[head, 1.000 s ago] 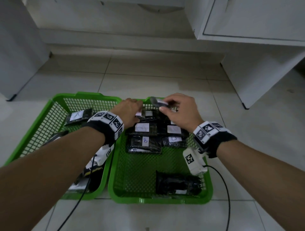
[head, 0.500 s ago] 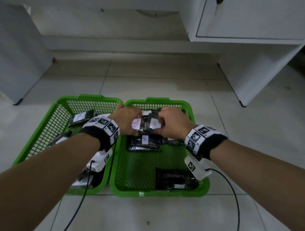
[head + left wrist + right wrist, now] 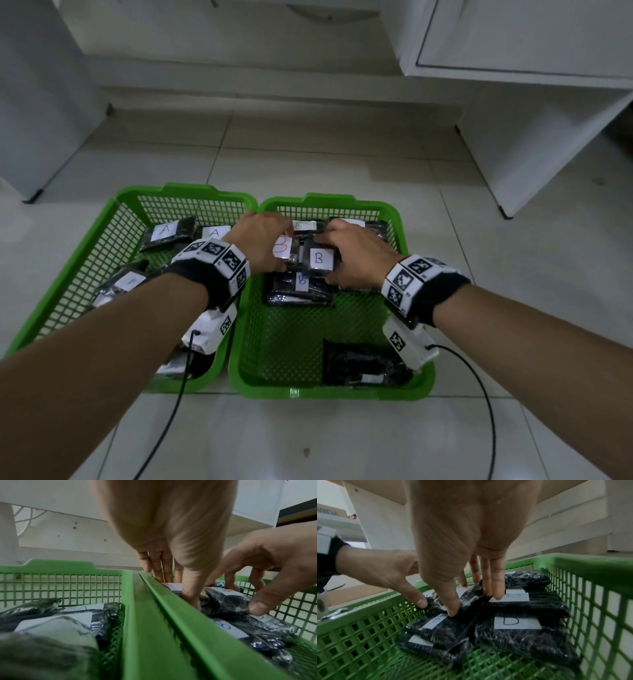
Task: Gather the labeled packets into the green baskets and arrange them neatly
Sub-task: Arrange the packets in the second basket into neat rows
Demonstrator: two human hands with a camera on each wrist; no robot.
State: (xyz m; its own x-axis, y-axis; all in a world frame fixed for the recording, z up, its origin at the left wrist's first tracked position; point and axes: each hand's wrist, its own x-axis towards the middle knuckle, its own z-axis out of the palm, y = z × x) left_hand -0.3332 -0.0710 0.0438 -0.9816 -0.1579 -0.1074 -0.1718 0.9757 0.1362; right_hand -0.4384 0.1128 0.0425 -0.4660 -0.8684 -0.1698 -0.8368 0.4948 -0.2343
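Both hands pinch B packets: right hand its black-lettered packet, left hand the red-lettered packet; lower them level, edges flush with neighbours.

The left basket is largely covered by the left forearm; packets beneath it cannot be counted. The near-left packet's label is blurred, letter unreadable. The red-lettered packet is half hidden under the left hand. The back-row label is too faint to read. In the left wrist view, the nearest packet is smeared out of focus. The unlabeled packet is partly masked by the right wrist camera.
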